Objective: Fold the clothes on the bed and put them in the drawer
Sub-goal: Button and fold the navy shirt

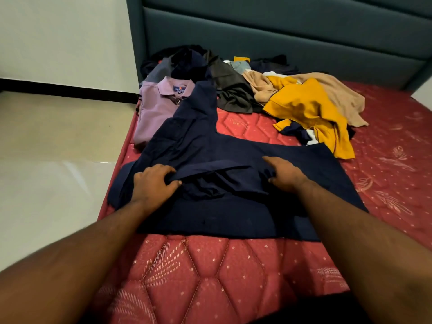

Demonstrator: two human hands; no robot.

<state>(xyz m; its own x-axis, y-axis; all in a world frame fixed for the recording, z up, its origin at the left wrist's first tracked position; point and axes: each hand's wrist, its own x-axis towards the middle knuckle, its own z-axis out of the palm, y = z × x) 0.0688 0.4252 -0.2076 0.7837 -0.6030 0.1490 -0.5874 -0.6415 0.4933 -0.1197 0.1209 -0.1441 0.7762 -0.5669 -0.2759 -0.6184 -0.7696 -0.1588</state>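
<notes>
Both hands, the left hand (155,181) and right hand (284,175), pinch a fold of the dark navy cloth garment (210,148) in their fingers, apparently to fold it, the unfolded pile (292,97) waiting at one o'clock.

- Shirt (233,206) spread on mattress (210,277), nearest.
- Polo (156,108) behind it, left.
- Clothes heap (292,97) behind, right, before headboard (280,31).
</notes>
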